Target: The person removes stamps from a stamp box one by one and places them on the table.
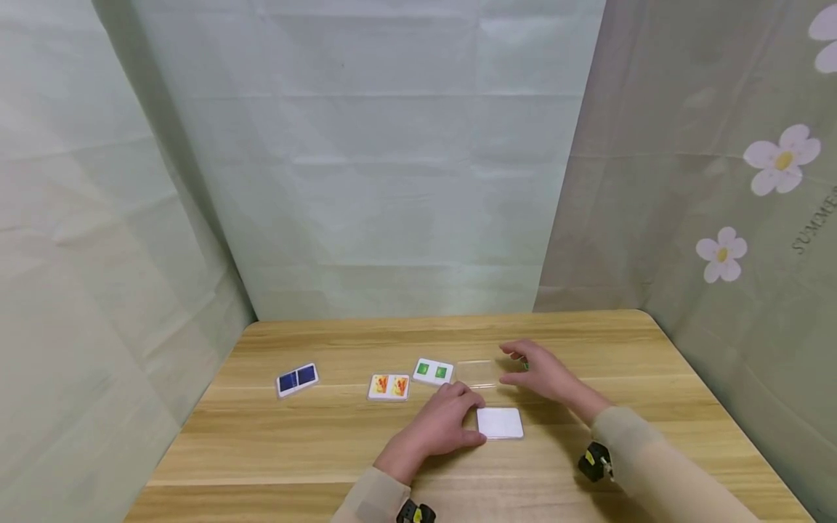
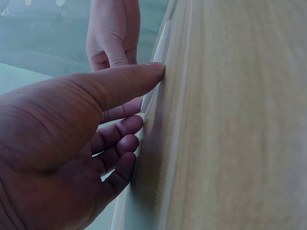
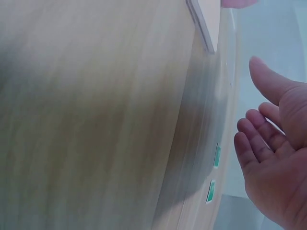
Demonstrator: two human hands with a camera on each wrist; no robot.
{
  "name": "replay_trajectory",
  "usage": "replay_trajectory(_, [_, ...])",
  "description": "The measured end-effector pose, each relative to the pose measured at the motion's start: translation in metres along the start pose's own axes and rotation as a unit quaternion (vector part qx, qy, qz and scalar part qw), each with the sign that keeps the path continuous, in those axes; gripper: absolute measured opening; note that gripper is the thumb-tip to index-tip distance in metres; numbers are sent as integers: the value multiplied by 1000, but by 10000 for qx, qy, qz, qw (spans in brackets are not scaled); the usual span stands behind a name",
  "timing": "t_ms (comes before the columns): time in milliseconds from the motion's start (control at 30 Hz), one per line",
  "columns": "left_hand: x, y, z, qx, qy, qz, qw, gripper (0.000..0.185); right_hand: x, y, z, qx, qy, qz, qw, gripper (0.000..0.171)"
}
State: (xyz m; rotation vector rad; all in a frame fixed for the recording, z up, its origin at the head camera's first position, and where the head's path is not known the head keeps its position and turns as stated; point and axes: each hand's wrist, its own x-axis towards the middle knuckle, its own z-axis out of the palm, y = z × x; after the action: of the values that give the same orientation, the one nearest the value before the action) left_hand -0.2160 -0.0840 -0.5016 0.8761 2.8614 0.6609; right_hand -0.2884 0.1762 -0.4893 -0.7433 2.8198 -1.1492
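Note:
A white card in a clear plastic case lies flat on the wooden table. My left hand holds it by its left side, thumb at the near corner and index finger at the far corner. The left wrist view shows the case edge-on, with the thumb against it and the other fingers loosely curled. Beyond it lies a clear, see-through plastic cover. My right hand hovers at that cover's right end, fingers and thumb apart, nothing between them. Part of a green-printed piece shows behind the right hand.
Left of the clear cover lies a card with two green squares. Next to it is a card with two orange-red pictures. Farther left sits a card with two dark blue panels. Pale cloth hangs around the table.

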Motion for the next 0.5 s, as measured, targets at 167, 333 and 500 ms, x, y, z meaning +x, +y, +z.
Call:
replay_trajectory(167, [1, -1, 0, 35, -7, 25, 10000, 49, 6, -4, 7, -28, -168, 15, 9999, 67])
replay_trajectory(333, [1, -1, 0, 44, -26, 36, 10000, 49, 11, -8, 13, -77, -329, 101, 9994, 68])
replay_trajectory(500, [1, -1, -1, 37, -44, 34, 10000, 49, 14, -9, 16, -234, -477, 233, 9983, 71])
